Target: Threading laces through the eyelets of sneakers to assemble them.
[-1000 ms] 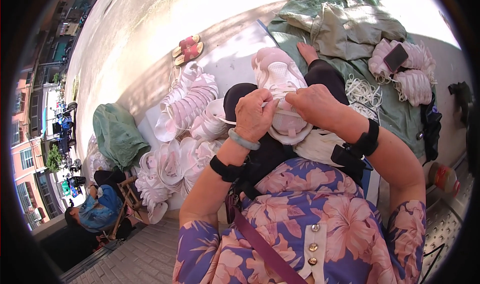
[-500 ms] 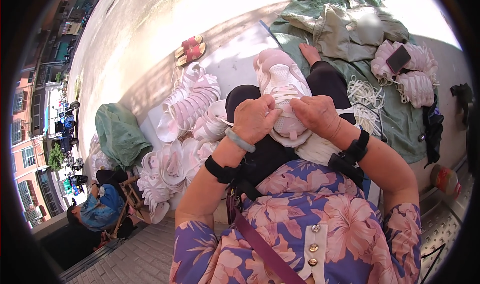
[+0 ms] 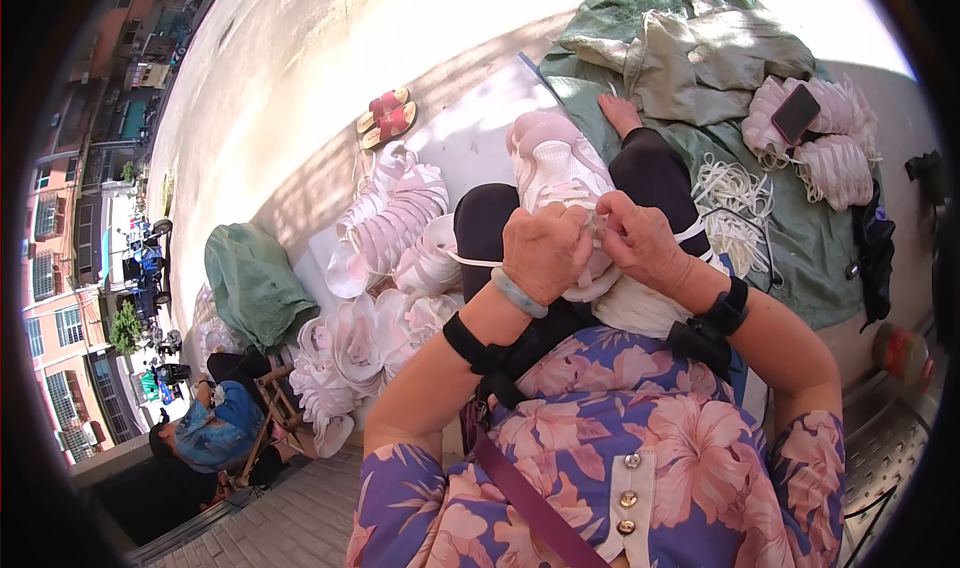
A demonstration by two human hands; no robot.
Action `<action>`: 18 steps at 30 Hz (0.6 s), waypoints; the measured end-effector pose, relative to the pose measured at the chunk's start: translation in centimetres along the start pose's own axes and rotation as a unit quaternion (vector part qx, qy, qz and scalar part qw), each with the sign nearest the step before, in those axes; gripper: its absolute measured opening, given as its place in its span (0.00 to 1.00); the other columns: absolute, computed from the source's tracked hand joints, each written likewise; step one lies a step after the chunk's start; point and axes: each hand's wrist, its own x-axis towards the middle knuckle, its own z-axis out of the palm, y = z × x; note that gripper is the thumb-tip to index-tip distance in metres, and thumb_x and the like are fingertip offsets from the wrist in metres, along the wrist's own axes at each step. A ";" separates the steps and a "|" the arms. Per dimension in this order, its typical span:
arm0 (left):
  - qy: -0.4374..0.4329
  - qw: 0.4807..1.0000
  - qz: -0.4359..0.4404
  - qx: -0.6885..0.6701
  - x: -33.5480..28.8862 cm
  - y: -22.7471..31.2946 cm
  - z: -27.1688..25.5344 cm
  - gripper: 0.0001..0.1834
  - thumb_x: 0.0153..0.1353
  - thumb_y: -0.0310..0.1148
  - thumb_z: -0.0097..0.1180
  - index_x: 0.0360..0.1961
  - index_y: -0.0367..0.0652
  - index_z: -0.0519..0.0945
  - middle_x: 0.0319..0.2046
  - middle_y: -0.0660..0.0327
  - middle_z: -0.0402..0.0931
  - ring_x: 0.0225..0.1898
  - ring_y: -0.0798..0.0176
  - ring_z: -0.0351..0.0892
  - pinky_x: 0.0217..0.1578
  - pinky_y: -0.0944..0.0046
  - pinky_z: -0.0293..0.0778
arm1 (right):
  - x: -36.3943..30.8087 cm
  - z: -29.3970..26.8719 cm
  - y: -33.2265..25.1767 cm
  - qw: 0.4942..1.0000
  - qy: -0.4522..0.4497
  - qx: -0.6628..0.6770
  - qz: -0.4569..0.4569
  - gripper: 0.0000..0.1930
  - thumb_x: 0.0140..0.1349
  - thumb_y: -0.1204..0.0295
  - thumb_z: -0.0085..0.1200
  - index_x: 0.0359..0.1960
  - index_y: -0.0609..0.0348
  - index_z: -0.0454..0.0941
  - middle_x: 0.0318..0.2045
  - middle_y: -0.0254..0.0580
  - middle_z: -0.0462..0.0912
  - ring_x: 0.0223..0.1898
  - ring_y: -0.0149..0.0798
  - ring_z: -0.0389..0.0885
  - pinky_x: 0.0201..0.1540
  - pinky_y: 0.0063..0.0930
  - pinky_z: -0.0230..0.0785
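A pink and white sneaker upper (image 3: 560, 156) lies across my lap between my knees, toe pointing away from me. My left hand (image 3: 545, 253) is closed in a pinch over its lacing area, gripping a white shoelace (image 3: 475, 261) whose loose length trails out to the left. Close beside it, my right hand (image 3: 645, 243) pinches too, with white lace running out past its right side. The fingertips of both hands nearly meet above the upper. They hide the upper's middle and the exact hold on the lace.
Stacked pink and white uppers (image 3: 395, 223) lie to the left, near a green sack (image 3: 255, 283). On the right, a heap of white laces (image 3: 735, 208) rests on green cloth (image 3: 815, 278). A phone (image 3: 796, 114) tops bundled uppers. Red sandals (image 3: 388, 118) sit farther off. Another person (image 3: 215, 423) sits lower left.
My hands have drawn closer together and a little nearer to me over the upper. The whole view has shifted slightly. The stacks and the laces on the cloth stay put.
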 end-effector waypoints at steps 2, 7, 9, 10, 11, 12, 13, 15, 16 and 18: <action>0.010 1.000 0.008 0.012 0.1 0.0 0.5 0.07 0.47 0.34 0.56 0.27 0.45 0.78 0.21 0.58 0.75 0.21 0.54 0.76 0.23 0.58 0.70 | 0.0 0.0 -0.2 1.000 0.006 -0.010 -0.004 0.09 0.54 0.73 0.48 0.37 0.57 0.66 0.17 0.46 0.74 0.23 0.51 0.77 0.26 0.41 0.67; 0.005 0.999 0.036 0.022 0.3 0.4 1.2 0.05 0.46 0.33 0.56 0.26 0.46 0.77 0.19 0.59 0.74 0.20 0.54 0.75 0.23 0.59 0.69 | -0.2 -0.4 -0.4 1.000 0.007 -0.019 0.014 0.08 0.55 0.73 0.48 0.36 0.57 0.67 0.18 0.48 0.75 0.24 0.53 0.77 0.27 0.42 0.68; 0.035 0.997 0.056 0.030 0.3 0.6 1.6 0.05 0.46 0.32 0.56 0.25 0.45 0.76 0.18 0.59 0.73 0.19 0.53 0.74 0.22 0.59 0.69 | -0.3 -0.4 -0.4 1.000 0.013 -0.017 0.019 0.07 0.55 0.73 0.48 0.36 0.57 0.67 0.18 0.49 0.75 0.24 0.53 0.77 0.28 0.42 0.68; 0.032 0.997 0.059 0.032 0.3 0.5 1.6 0.05 0.46 0.32 0.56 0.25 0.45 0.76 0.18 0.59 0.73 0.19 0.53 0.74 0.22 0.59 0.69 | -0.3 -0.4 -0.4 1.000 0.020 -0.018 0.011 0.06 0.55 0.73 0.47 0.35 0.57 0.68 0.18 0.49 0.75 0.25 0.53 0.77 0.28 0.42 0.68; 0.035 0.996 0.066 0.046 0.4 0.6 1.6 0.04 0.46 0.31 0.55 0.24 0.45 0.75 0.18 0.59 0.73 0.19 0.53 0.74 0.21 0.60 0.68 | -0.4 -0.3 -0.5 0.999 0.026 -0.019 0.004 0.05 0.55 0.73 0.47 0.34 0.57 0.69 0.19 0.49 0.76 0.25 0.53 0.77 0.28 0.42 0.68; 0.038 0.995 0.074 0.060 0.4 0.6 1.5 0.03 0.46 0.30 0.55 0.23 0.44 0.75 0.18 0.58 0.73 0.18 0.53 0.73 0.21 0.60 0.68 | -0.4 -0.3 -0.6 0.999 0.027 -0.016 0.006 0.05 0.55 0.73 0.47 0.34 0.57 0.69 0.19 0.49 0.76 0.25 0.53 0.77 0.28 0.42 0.68; 0.035 0.995 0.074 0.061 0.3 0.6 1.6 0.03 0.46 0.30 0.55 0.23 0.44 0.75 0.18 0.58 0.73 0.18 0.53 0.73 0.21 0.60 0.68 | -0.3 -0.4 -0.7 0.999 0.025 -0.022 -0.005 0.05 0.55 0.73 0.47 0.33 0.57 0.69 0.19 0.50 0.76 0.25 0.54 0.77 0.28 0.43 0.68; 0.036 0.994 0.086 0.054 0.4 0.5 1.8 0.03 0.46 0.29 0.54 0.22 0.44 0.73 0.18 0.58 0.72 0.18 0.52 0.73 0.21 0.59 0.68 | -0.2 -0.5 -0.7 0.999 0.026 -0.026 -0.015 0.04 0.55 0.73 0.48 0.32 0.57 0.70 0.20 0.50 0.76 0.26 0.54 0.77 0.28 0.43 0.68; 0.034 0.994 0.086 0.056 0.4 0.4 1.7 0.03 0.46 0.29 0.54 0.22 0.44 0.73 0.18 0.58 0.72 0.18 0.52 0.73 0.21 0.59 0.68 | -0.2 -0.4 -0.7 0.998 0.033 -0.031 -0.044 0.05 0.54 0.73 0.48 0.32 0.56 0.71 0.20 0.48 0.76 0.25 0.52 0.78 0.27 0.42 0.69; 0.037 0.994 0.074 0.067 0.6 0.2 1.1 0.04 0.46 0.28 0.54 0.20 0.44 0.71 0.18 0.57 0.72 0.18 0.52 0.73 0.20 0.59 0.68 | -0.3 -0.6 -0.7 0.996 0.043 -0.035 -0.070 0.05 0.53 0.73 0.49 0.32 0.55 0.72 0.20 0.47 0.76 0.25 0.50 0.78 0.26 0.40 0.69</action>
